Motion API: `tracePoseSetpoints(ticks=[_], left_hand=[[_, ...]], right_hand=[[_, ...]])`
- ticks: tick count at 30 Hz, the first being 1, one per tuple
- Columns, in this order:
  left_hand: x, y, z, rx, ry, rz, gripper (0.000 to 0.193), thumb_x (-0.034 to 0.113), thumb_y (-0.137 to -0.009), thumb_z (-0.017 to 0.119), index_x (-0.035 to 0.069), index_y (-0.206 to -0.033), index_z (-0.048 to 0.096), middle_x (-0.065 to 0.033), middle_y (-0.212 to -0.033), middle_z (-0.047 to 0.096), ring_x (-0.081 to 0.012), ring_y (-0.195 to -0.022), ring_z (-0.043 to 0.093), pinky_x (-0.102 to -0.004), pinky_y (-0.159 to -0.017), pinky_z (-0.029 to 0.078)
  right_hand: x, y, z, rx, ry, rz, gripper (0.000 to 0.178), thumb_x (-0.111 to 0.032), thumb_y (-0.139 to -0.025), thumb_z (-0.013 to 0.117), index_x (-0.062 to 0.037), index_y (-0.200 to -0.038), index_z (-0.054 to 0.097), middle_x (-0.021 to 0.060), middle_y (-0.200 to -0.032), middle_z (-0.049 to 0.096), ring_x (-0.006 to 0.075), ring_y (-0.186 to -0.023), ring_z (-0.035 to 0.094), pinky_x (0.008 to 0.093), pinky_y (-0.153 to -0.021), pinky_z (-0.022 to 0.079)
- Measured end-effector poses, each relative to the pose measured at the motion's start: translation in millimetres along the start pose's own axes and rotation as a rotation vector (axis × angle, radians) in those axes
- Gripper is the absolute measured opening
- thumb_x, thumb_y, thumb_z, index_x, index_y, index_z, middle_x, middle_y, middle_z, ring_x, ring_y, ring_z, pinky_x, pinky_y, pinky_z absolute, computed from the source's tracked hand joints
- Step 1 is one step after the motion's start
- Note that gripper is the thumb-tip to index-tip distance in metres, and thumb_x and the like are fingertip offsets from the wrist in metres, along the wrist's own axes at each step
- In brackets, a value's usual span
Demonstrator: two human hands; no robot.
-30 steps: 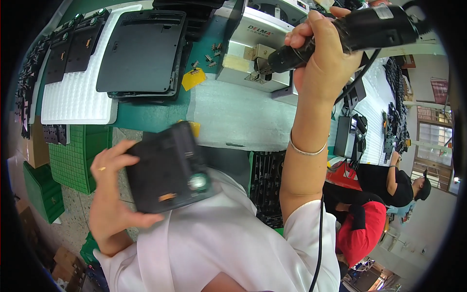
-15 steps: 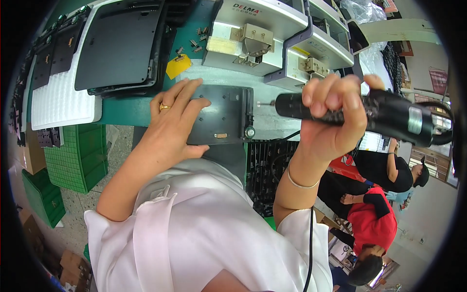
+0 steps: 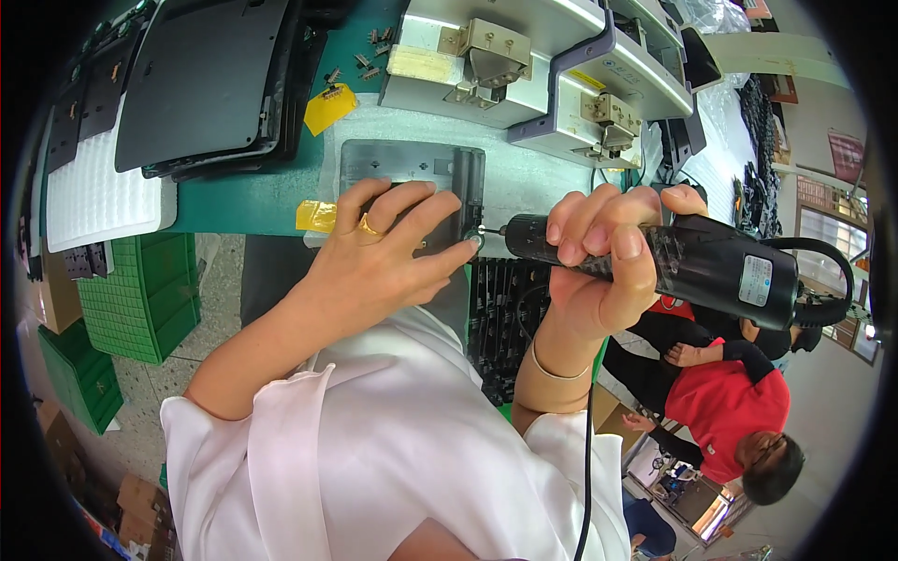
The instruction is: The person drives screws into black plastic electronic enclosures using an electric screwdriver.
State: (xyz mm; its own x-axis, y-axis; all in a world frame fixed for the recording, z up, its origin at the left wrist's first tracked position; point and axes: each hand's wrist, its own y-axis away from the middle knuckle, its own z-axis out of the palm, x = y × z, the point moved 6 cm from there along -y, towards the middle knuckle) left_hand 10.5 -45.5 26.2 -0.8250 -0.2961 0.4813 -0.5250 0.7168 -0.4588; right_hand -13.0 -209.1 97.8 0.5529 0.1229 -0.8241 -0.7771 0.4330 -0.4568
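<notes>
A flat black panel (image 3: pixel 398 161) lies at the table's near edge, with a thicker strip and a small round metal piece (image 3: pixel 474 241) at its right side. My left hand (image 3: pixel 374 248) rests over the panel, fingers apart, its index fingertip at the round piece. My right hand (image 3: pixel 608 262) is wrapped round a black electric screwdriver (image 3: pixel 697 266), held nearly level. The bit points left and its tip is at the round piece; whether it touches a screw is too small to tell.
Silver-grey box-shaped machines (image 3: pixel 435 98) stand beyond the panel. Stacked black panels (image 3: pixel 196 84) and a white ribbed tray (image 3: pixel 103 201) lie at left. Small metal parts (image 3: pixel 365 64) sit near yellow tape (image 3: pixel 329 108). Green crates (image 3: pixel 140 294) stand below. A person in red (image 3: pixel 725 407) is at right.
My left hand has slid right over the panel to its corner. The screwdriver in my right hand has come down and left, its tip now at the round piece.
</notes>
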Motion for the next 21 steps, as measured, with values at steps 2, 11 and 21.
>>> tracePoseSetpoints(ticks=[2,11,21], left_hand=[[-1,0,3,0.017,-0.012,0.004,0.041,0.019,-0.058,0.078,0.025,-0.097,0.067,-0.0012,-0.118,0.054,-0.0204,-0.114,0.048,-0.042,-0.1,0.03],[-5,0,3,0.036,0.005,-0.011,0.037,0.018,-0.059,0.077,0.026,-0.094,0.068,-0.0002,-0.115,0.054,-0.0191,-0.113,0.048,-0.0424,-0.101,0.029],[-12,2,6,0.037,0.038,-0.018,0.038,0.019,-0.059,0.077,0.029,-0.095,0.07,0.0006,-0.114,0.055,-0.0185,-0.112,0.049,-0.0423,-0.101,0.029]], right_hand=[[1,1,0,0.004,0.006,0.007,0.044,-0.007,-0.087,0.066,-0.0057,-0.12,0.037,0.0075,-0.065,0.053,0.0176,-0.048,0.05,0.0351,-0.048,0.047],[8,4,3,0.001,0.03,0.018,0.044,-0.008,-0.087,0.067,-0.0058,-0.119,0.037,0.007,-0.064,0.053,0.0179,-0.049,0.051,0.0356,-0.049,0.048],[14,12,20,-0.067,0.086,-0.073,0.04,-0.001,-0.085,0.067,-0.0067,-0.106,0.034,0.0068,-0.065,0.054,0.0153,-0.049,0.052,0.0318,-0.05,0.051]])
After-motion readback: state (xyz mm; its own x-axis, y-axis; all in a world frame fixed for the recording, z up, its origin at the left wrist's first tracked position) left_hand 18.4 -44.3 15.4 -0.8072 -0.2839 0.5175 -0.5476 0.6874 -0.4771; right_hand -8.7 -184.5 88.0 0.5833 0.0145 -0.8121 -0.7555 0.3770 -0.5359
